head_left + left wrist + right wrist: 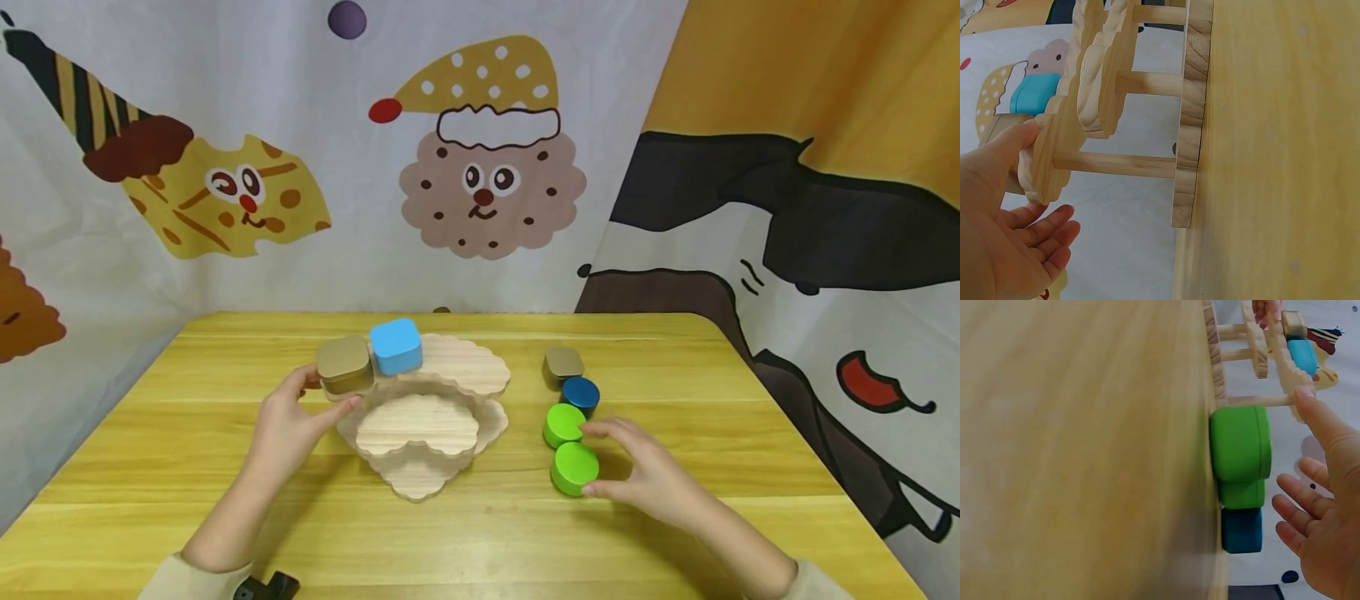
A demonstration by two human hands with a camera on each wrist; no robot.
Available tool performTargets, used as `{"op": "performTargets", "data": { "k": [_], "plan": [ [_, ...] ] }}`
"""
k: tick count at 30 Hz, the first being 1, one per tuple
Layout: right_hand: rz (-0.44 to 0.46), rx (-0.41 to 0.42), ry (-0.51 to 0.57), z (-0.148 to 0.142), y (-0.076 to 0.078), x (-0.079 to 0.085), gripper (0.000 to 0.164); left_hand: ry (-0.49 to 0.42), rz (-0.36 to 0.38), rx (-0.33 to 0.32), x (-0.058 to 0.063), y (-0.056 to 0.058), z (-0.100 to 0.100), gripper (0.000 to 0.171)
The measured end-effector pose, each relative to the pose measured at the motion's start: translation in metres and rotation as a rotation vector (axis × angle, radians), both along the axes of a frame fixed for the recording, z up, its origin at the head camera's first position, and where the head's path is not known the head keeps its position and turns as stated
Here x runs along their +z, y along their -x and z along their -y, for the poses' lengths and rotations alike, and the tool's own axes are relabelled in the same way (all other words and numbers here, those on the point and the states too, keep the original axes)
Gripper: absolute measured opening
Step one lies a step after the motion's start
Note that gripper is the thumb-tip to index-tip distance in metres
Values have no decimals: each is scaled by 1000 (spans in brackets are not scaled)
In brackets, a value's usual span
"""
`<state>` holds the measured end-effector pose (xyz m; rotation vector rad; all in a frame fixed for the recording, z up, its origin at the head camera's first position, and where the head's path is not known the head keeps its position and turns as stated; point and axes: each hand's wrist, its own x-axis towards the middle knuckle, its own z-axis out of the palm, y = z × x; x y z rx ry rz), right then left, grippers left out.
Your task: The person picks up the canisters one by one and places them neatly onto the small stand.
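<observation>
A tiered wooden stand [416,479] with scalloped shelves on pegs stands left of the middle. On its upper left shelf sit a gold tin [345,367] and a light blue tin [396,346]. My left hand [288,425] holds that shelf's end beside the gold tin, thumb and index finger on its edge; the other fingers are loosely bent in the left wrist view. Over the right side of two green tins [575,468], my right hand [652,479] hovers with thumb and index finger spread. The right wrist view shows nothing in its grasp.
Behind the green tins stand a dark blue tin [581,395] and a second gold tin [562,365], in a row. Everything rests on a yellow wooden table [487,550]. A curtain [360,275] with cartoon prints hangs beyond the far edge.
</observation>
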<state>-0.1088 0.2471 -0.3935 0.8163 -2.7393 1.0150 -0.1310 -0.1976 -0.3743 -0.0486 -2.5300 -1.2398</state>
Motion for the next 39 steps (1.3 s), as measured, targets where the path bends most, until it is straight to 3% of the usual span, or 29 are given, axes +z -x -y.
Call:
{"op": "performTargets", "data": {
  "k": [6, 14, 22, 39],
  "plan": [
    [-20, 2, 19, -3, 0, -8, 63, 3, 6, 0, 1, 0, 0, 66],
    [26, -83, 3, -3, -3, -19, 61, 10, 0, -3, 1, 0, 1, 67],
    [21, -107, 18, -1, -3, -28, 59, 3, 1, -3, 0, 1, 2, 68],
    [24, -139, 56, 7, -5, -34, 55, 0, 7, -6, -1, 0, 1, 68]
  ]
}}
